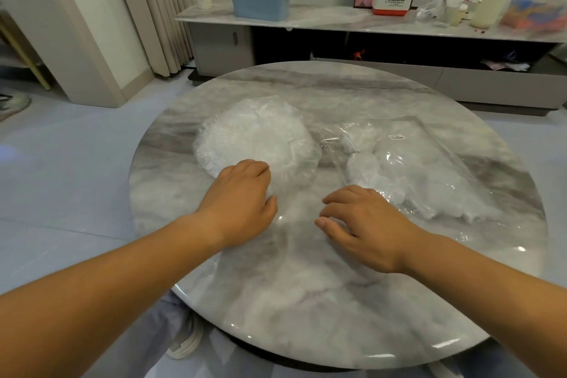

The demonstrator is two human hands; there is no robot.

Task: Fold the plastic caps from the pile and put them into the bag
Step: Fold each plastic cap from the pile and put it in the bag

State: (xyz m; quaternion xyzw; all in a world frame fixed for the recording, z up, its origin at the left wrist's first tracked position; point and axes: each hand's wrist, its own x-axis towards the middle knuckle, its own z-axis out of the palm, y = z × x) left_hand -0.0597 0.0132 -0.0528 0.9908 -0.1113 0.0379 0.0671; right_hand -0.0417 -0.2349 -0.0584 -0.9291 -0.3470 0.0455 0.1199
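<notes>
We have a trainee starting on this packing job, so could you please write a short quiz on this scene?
1. True or false: the pile lies inside the bag.
2. Which hand is nearer the bag? A: left hand. B: right hand.
3. Fill in: the small white label is on the ____.
Key: 1 false, the pile lies on the table beside the bag; 2 B; 3 bag.
</notes>
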